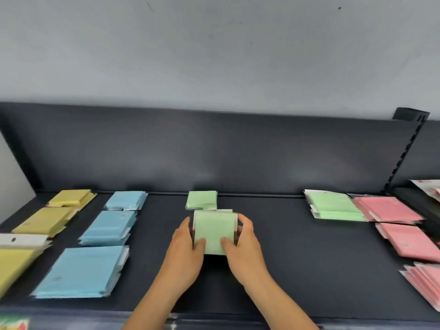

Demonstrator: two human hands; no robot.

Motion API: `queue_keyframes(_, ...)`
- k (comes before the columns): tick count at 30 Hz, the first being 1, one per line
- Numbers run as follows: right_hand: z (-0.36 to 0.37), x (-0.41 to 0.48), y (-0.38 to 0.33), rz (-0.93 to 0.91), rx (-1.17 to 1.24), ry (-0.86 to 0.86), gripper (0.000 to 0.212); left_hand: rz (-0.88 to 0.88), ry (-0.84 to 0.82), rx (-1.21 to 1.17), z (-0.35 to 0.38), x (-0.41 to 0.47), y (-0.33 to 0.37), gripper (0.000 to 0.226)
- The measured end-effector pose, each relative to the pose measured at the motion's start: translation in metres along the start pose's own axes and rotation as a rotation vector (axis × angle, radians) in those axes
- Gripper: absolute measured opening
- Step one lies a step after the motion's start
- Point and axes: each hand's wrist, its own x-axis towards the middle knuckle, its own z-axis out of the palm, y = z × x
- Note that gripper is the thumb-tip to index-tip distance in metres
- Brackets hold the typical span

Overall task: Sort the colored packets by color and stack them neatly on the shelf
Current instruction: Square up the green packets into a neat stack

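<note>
Here the left hand and the right hand close on a green bundle from its two sides in the lower middle of the frame. The fingers curl round its side edges and the thumbs lie on its top face, most likely to squeeze the loose packets square against each other before they are set down. The bundle sits low over the dark shelf; whether its underside touches the shelf I cannot tell. Just behind it, toward the back edge, lies a small green pile, so the bundle seems meant as a second pile in a green column. It would match the three blue piles that run front to back at the left of centre and the yellow piles beside them along the left edge. That layout looks deliberate: one colour to each column, with bare shelf between, so the colours do not mix. A larger green pile lies at the right of the frame, touching or overlapping the nearest of the pink piles. It looks fanned out rather than squared, so I judge it to be unsorted stock for the green column. The pink ones at the far right also lie askew and probably need tidying.
</note>
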Motion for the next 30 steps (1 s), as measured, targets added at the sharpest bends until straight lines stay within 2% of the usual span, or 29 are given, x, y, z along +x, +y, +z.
queue_keyframes(6,0.031,0.010,-0.012,0.025,-0.039,-0.029,0.048,0.006,0.046,0.045,-0.015,0.013,-0.011,0.035)
queue_keyframes(14,0.044,0.018,-0.008,0.044,0.016,-0.062,0.046,-0.074,-0.034,0.160,-0.018,0.030,-0.022,0.027)
queue_keyframes(18,0.040,0.016,-0.004,0.059,0.102,-0.060,0.041,-0.067,-0.049,0.128,-0.016,0.027,-0.026,0.036)
queue_keyframes(24,0.040,0.016,-0.002,0.047,0.111,-0.064,0.047,-0.005,-0.073,0.097,-0.018,0.024,-0.029,0.048)
queue_keyframes(30,0.042,0.016,-0.005,0.033,0.081,-0.086,0.050,0.014,-0.087,0.096,-0.020,0.023,-0.029,0.048)
